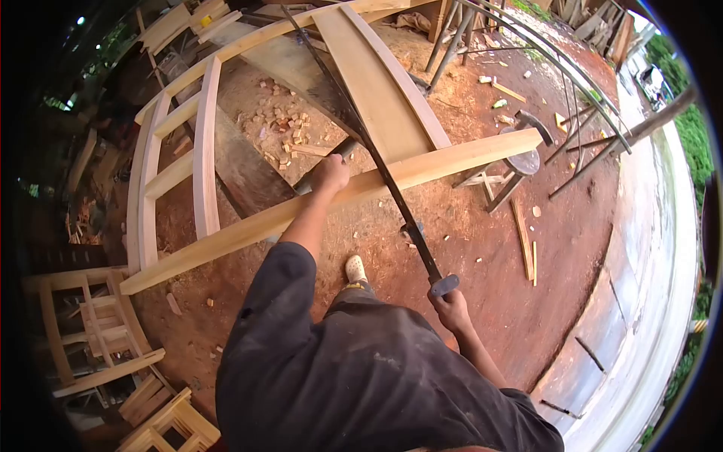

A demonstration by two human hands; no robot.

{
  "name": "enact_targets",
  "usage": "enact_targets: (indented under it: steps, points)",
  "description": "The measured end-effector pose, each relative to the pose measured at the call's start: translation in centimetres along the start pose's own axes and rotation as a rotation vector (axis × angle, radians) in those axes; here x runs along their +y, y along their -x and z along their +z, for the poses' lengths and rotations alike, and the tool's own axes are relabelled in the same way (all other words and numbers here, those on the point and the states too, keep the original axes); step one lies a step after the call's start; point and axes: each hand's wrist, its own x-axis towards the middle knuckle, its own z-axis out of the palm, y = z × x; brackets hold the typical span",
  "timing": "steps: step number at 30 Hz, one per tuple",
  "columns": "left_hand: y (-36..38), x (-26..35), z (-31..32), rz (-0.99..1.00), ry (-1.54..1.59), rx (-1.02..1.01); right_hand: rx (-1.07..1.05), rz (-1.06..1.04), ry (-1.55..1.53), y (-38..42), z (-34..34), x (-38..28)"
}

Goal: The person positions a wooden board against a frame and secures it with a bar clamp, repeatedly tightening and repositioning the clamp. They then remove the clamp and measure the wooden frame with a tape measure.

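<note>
A long dark bar clamp (385, 172) runs across a pale wooden frame, passing over its near rail (452, 160). My right hand (450, 307) is closed on the clamp's near end, just below its grey jaw (444, 285). A second, smaller clamp part (412, 227) sits further up the bar. My left hand (331, 175) is closed at the far edge of the near rail, beside a dark round bar (344, 146); what its fingers hold is hidden. A wide wooden panel (376, 83) and several crosspieces (206, 147) join the near rail to the curved far rail (256, 38).
A hammer (533, 124) lies at the rail's right end, near a round stool (523, 161). Metal frames with legs (580, 83) stand at the upper right. Wood offcuts (290, 128) litter the dirt floor. More wooden frames (98, 324) stand at the lower left.
</note>
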Motion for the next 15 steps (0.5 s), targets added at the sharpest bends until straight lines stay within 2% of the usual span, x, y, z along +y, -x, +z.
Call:
enact_targets:
  steps: [1, 5, 9, 13, 15]
  points:
    - [0.0, -0.3, 0.3, -0.012, 0.011, -0.002, 0.018, 0.022, 0.06, 0.3, -0.1, -0.5]
    - [0.0, -0.1, 0.5, -0.017, 0.052, 0.002, 0.035, -0.006, -0.024, -0.2, 0.9, -1.9]
    - [0.0, -0.2, 0.1, -0.003, 0.052, -0.003, 0.023, 0.03, -0.074, -3.3, 3.4, -3.6]
    - [0.1, 0.1, 0.1, 0.018, 0.03, 0.011, 0.082, -0.058, -0.013, -7.0, 5.5, -4.8]
    - [0.1, 0.1, -0.1, 0.019, 0.029, 0.016, 0.082, -0.023, -0.028, -7.7, 6.0, -5.4]
